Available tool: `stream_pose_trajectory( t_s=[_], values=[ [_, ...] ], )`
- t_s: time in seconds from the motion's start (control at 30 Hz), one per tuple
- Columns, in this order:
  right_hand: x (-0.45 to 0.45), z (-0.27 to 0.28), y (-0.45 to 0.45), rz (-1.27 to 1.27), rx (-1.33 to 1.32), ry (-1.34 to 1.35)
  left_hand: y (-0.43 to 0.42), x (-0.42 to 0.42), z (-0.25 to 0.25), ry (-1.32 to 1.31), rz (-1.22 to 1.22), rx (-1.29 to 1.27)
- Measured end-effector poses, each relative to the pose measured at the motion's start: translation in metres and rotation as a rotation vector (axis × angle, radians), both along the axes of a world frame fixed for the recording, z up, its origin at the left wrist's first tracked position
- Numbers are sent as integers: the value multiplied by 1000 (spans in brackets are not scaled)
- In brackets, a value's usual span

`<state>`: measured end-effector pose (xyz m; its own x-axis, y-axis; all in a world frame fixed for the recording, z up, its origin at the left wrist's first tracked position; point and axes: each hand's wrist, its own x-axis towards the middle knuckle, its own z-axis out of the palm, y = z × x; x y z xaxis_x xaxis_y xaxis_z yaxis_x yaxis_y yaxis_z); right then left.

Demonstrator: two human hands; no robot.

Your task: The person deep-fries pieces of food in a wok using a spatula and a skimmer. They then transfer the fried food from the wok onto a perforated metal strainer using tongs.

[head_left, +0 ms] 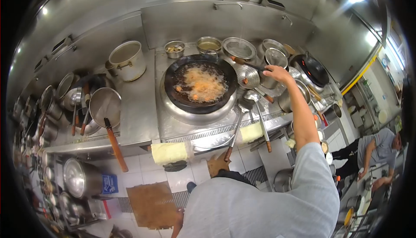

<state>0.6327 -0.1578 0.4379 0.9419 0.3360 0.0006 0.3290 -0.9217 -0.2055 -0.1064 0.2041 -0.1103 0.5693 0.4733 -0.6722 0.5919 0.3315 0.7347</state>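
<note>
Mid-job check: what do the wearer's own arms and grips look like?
The right arm has a short, plain grey sleeve; below it the forearm and right grip are bare, with no glove or watch visible. Only a bare sliver of the left arm shows beside the grey shirt; the left grip is unclear.

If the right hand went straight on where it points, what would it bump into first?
Beyond the dark handle it seems to grip, the right hand would probably meet the perforated skimmer; depth is unclear.
</note>
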Motion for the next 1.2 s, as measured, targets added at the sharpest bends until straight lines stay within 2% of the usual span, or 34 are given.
stream_pose_trajectory(
  t_s=[0.03,0.17,0.23,0.27,0.33,0.37,0.4,0.47,0.5,0.57,0.6,0.67,0.73,0.8,0.83,0.9,1.03,1.13,1.17,1.2],
  values=[
    [4,-5,0,-47,-57,-40,5,0,7,-11,30,-24],
    [19,-23,-10,-208,55,-53,26,13,47,-80,160,-52],
    [12,-39,-16,-339,322,-115,36,23,60,-97,195,-29],
    [8,-49,-19,-343,337,-107,44,26,60,-75,276,-27],
    [-6,-65,-29,-310,707,-131,72,22,51,-39,353,-12],
    [4,-95,-39,-279,879,-140,94,19,48,-190,421,-233],
    [-2,-103,-43,-283,885,-132,103,23,50,-346,488,-457],
    [-25,-119,-42,-291,1468,169,110,39,74,-440,559,-419],
    [-29,-138,-50,-258,1445,152,117,39,92,-527,619,-381],
    [-51,-188,-63,-321,1392,150,156,54,88,-328,809,-27],
    [-59,-210,-68,-345,1326,125,171,61,98,-324,797,-25],
    [-79,-285,-76,-409,1189,-112,198,90,127,-276,843,31],
    [-133,-282,-67,-614,1217,19,222,118,150,-252,835,49],
    [-173,-283,-68,-701,1243,107,241,141,163,-222,825,61],
    [-188,-283,-67,-775,1276,202,255,152,167,-277,784,-76],
    [-213,-274,-66,-810,1255,215,282,169,171,-429,649,-356],
    [-238,-274,-71,-832,1219,172,318,195,162,-570,527,-452],
    [-248,-265,-70,-814,1222,141,340,198,162,-322,416,-479],
    [-249,-259,-69,-811,1207,148,346,198,162,-320,410,-481],
    [-248,-259,-68,-816,1206,145,342,204,175,-97,270,-196]
  ],
)
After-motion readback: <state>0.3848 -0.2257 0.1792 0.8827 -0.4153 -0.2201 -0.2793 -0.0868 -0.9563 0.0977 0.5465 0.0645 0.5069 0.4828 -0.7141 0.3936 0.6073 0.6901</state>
